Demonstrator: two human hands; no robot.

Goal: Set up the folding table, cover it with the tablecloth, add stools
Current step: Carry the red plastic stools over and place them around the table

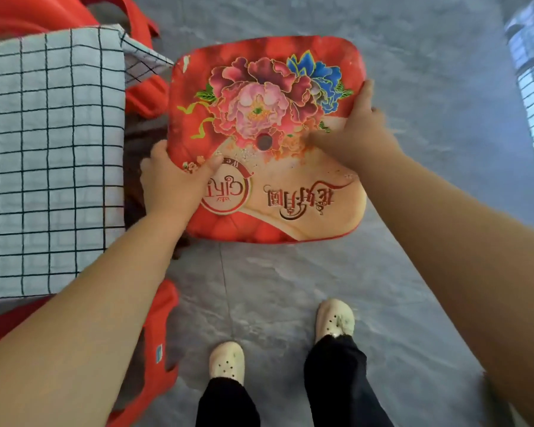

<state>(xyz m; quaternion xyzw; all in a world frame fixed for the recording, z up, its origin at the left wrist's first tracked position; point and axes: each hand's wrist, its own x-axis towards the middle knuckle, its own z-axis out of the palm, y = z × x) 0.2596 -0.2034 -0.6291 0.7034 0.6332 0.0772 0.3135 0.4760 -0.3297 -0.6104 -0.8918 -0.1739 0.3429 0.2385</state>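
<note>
Grey marbled floor (290,288) tiles fill the view, with bright window light falling across the far right. At the left stands the counter (130,131), already dressed in its checked tablecloth (50,149), whose corner hangs loose off the far edge. Red stools (158,334) show around it: one pokes out from under the near edge, another sits at the far corner, so the seats appear to be going in one per side.

Just right of the counter, the person holds a third stool (269,140) by its seat, a red top printed with large flowers and a small hole at the centre. Its legs are hidden beneath the seat, so whether it touches the floor cannot be told. It sits close beside the counter's right edge, likely so it can be slid into place there.

The left hand (173,183) clamps the seat's near-left rim, thumb on top and fingers curled under. The right hand (358,134) grips the right rim, thumb pressed flat across the print. Both forearms reach forward and down, spread to the seat's width for an even, level hold. White clogs (335,318) stand on the floor below.
</note>
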